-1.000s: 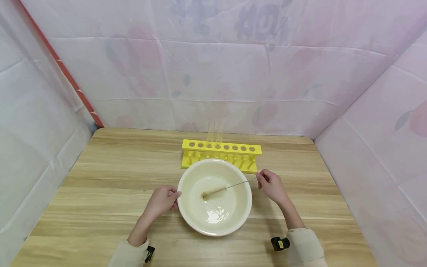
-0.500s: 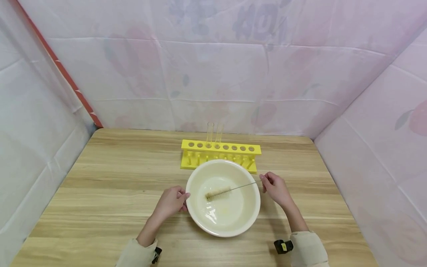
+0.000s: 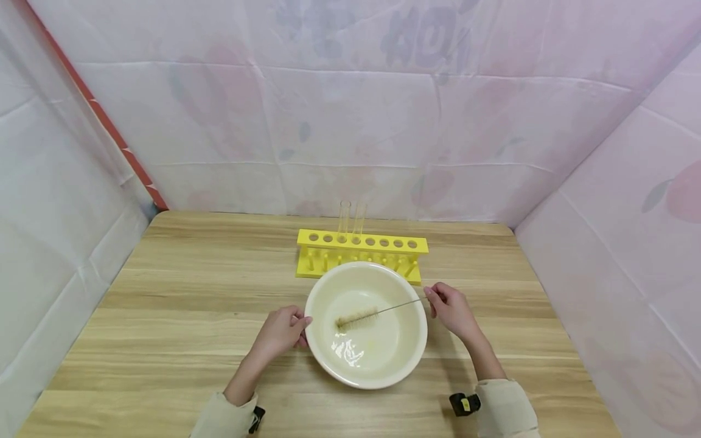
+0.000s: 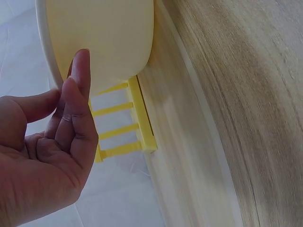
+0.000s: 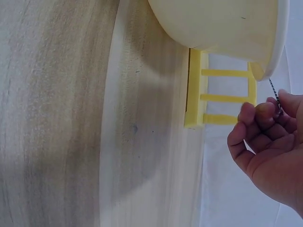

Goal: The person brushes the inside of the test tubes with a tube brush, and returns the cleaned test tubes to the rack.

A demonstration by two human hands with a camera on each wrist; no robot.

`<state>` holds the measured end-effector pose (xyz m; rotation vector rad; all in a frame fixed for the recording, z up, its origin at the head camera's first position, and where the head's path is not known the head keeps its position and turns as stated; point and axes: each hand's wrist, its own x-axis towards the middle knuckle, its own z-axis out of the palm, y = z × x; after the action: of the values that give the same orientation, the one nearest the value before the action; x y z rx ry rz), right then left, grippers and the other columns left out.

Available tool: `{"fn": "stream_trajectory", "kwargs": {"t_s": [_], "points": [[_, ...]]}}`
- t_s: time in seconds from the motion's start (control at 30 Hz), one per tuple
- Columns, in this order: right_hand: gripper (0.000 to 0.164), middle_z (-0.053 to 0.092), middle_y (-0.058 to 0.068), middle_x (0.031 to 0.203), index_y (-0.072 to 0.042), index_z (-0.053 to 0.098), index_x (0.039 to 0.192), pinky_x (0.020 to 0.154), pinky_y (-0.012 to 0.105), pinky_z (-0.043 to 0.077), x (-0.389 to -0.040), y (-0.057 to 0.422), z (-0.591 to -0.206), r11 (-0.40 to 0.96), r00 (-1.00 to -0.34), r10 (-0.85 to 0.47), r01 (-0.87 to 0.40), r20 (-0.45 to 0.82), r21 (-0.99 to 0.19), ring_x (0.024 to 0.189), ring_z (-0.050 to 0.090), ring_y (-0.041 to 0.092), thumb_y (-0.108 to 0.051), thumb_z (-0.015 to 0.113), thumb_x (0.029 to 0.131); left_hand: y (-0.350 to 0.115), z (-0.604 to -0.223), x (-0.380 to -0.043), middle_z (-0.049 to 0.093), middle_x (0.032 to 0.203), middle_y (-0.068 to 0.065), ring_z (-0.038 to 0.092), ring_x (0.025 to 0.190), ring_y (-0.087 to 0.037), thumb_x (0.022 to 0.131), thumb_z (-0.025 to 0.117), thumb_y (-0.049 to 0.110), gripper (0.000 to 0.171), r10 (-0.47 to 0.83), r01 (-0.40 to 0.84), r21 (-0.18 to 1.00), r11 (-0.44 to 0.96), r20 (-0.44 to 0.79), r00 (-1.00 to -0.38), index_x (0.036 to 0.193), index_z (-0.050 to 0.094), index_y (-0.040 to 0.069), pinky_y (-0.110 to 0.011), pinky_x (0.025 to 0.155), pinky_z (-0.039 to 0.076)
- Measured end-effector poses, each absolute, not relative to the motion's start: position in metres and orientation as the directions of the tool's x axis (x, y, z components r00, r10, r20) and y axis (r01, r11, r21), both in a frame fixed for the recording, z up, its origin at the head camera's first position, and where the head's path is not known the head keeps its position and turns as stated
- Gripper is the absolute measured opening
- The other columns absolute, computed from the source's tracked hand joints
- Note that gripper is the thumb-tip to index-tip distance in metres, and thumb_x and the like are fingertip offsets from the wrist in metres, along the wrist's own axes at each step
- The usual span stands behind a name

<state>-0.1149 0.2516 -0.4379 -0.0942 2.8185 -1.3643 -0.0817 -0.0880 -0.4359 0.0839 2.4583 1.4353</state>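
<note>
A cream basin with shiny reflections inside stands at the middle of the table. My left hand pinches its left rim, thumb on top and fingers below, as the left wrist view also shows. Across the basin's right rim slants a test tube brush, bristle head down inside the basin. The end of its twisted wire is pinched between thumb and fingers of my right hand, just outside the rim. Bristles partly hide the basin's bottom.
Behind the basin stands a yellow test tube rack, its lower front partly covered by the basin. Two clear test tubes stick up from it. Patterned cloth hangs behind the wooden table.
Over the first half second the basin slid to the right, with both hands and the brush moving along. Since then the brush head has shifted very slightly left.
</note>
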Motion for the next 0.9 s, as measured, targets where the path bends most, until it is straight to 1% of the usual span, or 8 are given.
{"fn": "stream_trajectory", "kwargs": {"t_s": [0.07, 0.13, 0.2, 0.33, 0.5, 0.6, 0.7, 0.9], "points": [[0.031, 0.050, 0.016, 0.056, 0.003, 0.053, 0.077, 0.044, 0.024, 0.034, -0.114, 0.252, -0.439, 0.622, -0.998, -0.062, -0.045, 0.009, -0.782, 0.046, 0.043, 0.013, -0.021, 0.050, 0.095, -0.089, -0.436, -0.082, 0.060, 0.057, -0.002, 0.059, 0.051, -0.019, 0.090, 0.056, 0.009, 0.013, 0.199, -0.094, 0.860, 0.502, -0.221, -0.955, 0.084, 0.058, -0.002, -0.027, 0.046, 0.044], [0.032, 0.050, 0.016, 0.055, 0.003, 0.053, 0.076, 0.043, 0.024, 0.034, -0.114, 0.252, -0.440, 0.621, -0.998, -0.066, -0.042, 0.001, -0.782, 0.045, 0.042, 0.011, -0.023, 0.051, 0.095, -0.090, -0.436, -0.082, 0.060, 0.057, -0.003, 0.060, 0.052, -0.020, 0.090, 0.056, 0.009, 0.012, 0.205, -0.089, 0.860, 0.502, -0.218, -0.954, 0.083, 0.058, -0.001, -0.027, 0.046, 0.044], [0.034, 0.050, 0.016, 0.055, 0.003, 0.053, 0.076, 0.043, 0.024, 0.033, -0.113, 0.252, -0.441, 0.624, -0.997, -0.070, -0.039, -0.006, -0.780, 0.045, 0.041, 0.011, -0.025, 0.051, 0.095, -0.090, -0.436, -0.082, 0.060, 0.057, -0.003, 0.060, 0.052, -0.020, 0.090, 0.056, 0.009, 0.012, 0.213, -0.082, 0.860, 0.504, -0.216, -0.953, 0.083, 0.057, -0.001, -0.027, 0.046, 0.043], [0.039, 0.051, 0.018, 0.054, 0.003, 0.053, 0.071, 0.042, 0.024, 0.031, -0.113, 0.253, -0.441, 0.636, -0.997, -0.077, -0.036, -0.017, -0.770, 0.044, 0.038, 0.011, -0.027, 0.049, 0.096, -0.092, -0.438, -0.084, 0.061, 0.059, -0.002, 0.061, 0.054, -0.020, 0.090, 0.056, 0.010, 0.012, 0.232, -0.076, 0.860, 0.505, -0.220, -0.948, 0.083, 0.058, 0.000, -0.027, 0.047, 0.043], [0.041, 0.051, 0.017, 0.052, 0.001, 0.051, 0.064, 0.041, 0.023, 0.029, -0.114, 0.253, -0.441, 0.642, -0.996, -0.092, -0.047, -0.016, -0.766, 0.042, 0.034, 0.009, -0.025, 0.048, 0.096, -0.095, -0.438, -0.087, 0.060, 0.060, -0.003, 0.060, 0.056, -0.020, 0.089, 0.059, 0.013, 0.013, 0.235, -0.051, 0.835, 0.548, -0.212, -0.949, 0.081, 0.059, 0.003, -0.026, 0.050, 0.042], [0.042, 0.050, 0.015, 0.050, 0.001, 0.050, 0.063, 0.041, 0.023, 0.029, -0.114, 0.253, -0.441, 0.638, -0.995, -0.097, -0.058, -0.006, -0.768, 0.041, 0.034, 0.007, -0.025, 0.048, 0.096, -0.097, -0.436, -0.090, 0.060, 0.061, -0.003, 0.057, 0.056, -0.017, 0.087, 0.061, 0.015, 0.012, 0.217, -0.037, 0.817, 0.576, -0.197, -0.956, 0.080, 0.060, 0.005, -0.027, 0.052, 0.041], [0.042, 0.049, 0.014, 0.050, 0.002, 0.049, 0.063, 0.040, 0.023, 0.029, -0.114, 0.253, -0.440, 0.631, -0.995, -0.096, -0.057, -0.005, -0.774, 0.040, 0.034, 0.007, -0.026, 0.049, 0.095, -0.099, -0.432, -0.094, 0.059, 0.063, -0.003, 0.057, 0.058, -0.017, 0.087, 0.062, 0.015, 0.011, 0.187, -0.031, 0.807, 0.590, -0.174, -0.967, 0.082, 0.061, 0.005, -0.027, 0.053, 0.042], [0.043, 0.050, 0.016, 0.051, 0.004, 0.049, 0.064, 0.040, 0.023, 0.029, -0.114, 0.253, -0.439, 0.627, -0.996, -0.088, -0.035, -0.026, -0.778, 0.040, 0.035, 0.008, -0.026, 0.049, 0.095, -0.105, -0.420, -0.107, 0.061, 0.069, -0.003, 0.059, 0.062, -0.016, 0.087, 0.061, 0.012, 0.010, 0.151, 0.014, 0.811, 0.584, -0.091, -0.984, 0.087, 0.062, 0.002, -0.027, 0.055, 0.046]]}}
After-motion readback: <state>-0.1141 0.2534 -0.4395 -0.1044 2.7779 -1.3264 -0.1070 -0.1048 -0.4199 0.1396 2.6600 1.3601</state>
